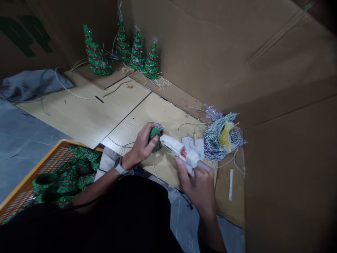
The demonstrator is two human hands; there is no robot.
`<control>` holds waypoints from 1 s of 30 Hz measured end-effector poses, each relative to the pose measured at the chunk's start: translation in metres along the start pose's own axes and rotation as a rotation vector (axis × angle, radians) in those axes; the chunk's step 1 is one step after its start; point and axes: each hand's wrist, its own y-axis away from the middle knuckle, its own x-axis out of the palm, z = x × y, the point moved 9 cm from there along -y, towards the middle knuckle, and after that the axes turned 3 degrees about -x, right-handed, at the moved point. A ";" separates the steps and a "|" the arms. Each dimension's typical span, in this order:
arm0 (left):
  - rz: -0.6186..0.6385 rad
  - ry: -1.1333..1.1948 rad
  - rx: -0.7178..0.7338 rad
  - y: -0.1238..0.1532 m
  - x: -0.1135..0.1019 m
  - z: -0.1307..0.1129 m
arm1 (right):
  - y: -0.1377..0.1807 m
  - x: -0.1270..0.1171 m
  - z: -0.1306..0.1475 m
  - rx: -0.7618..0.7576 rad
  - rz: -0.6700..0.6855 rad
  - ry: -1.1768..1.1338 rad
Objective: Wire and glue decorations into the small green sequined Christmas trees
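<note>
My left hand (144,143) is wrapped round a small green tinsel Christmas tree (156,133), with a shiny, clear-looking ornament (159,125) at its top. My right hand (198,186) grips a white hot glue gun (173,144) whose nozzle points at the tree, very close to it; I cannot tell whether they touch. A glue stick (204,165) sticks out of the gun's back end. Behind the gun, a wooden-handled awl (195,137) lies on some pale packets (200,149).
Several finished-looking tinsel trees (137,52) stand along the cardboard wall (200,52). A bundle of cords (223,137) and clear snowflake-like pieces (212,111) lie at the right, near a white stick (231,184). An orange crate (34,172) of more trees sits lower left. Grey cloth (37,84) lies far left.
</note>
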 end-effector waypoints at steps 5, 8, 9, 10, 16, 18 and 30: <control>0.006 -0.019 0.008 0.000 0.000 -0.002 | -0.001 0.000 0.001 0.002 -0.008 -0.014; 0.008 -0.024 0.007 0.000 0.001 -0.001 | -0.001 -0.001 0.002 0.012 -0.006 -0.039; 0.008 -0.025 0.006 0.000 0.001 0.000 | -0.001 -0.001 0.002 0.016 -0.005 -0.053; 0.008 -0.025 0.005 0.001 0.001 0.001 | 0.000 -0.001 0.002 0.018 -0.006 -0.066; 0.008 -0.036 0.009 0.002 0.001 0.003 | 0.000 0.003 -0.001 0.017 -0.003 -0.086; 0.010 -0.041 0.011 0.002 0.000 0.003 | -0.001 0.002 0.000 0.016 -0.010 -0.098; 0.045 -0.075 0.022 -0.001 -0.001 0.002 | 0.099 -0.060 -0.080 0.590 -0.480 0.020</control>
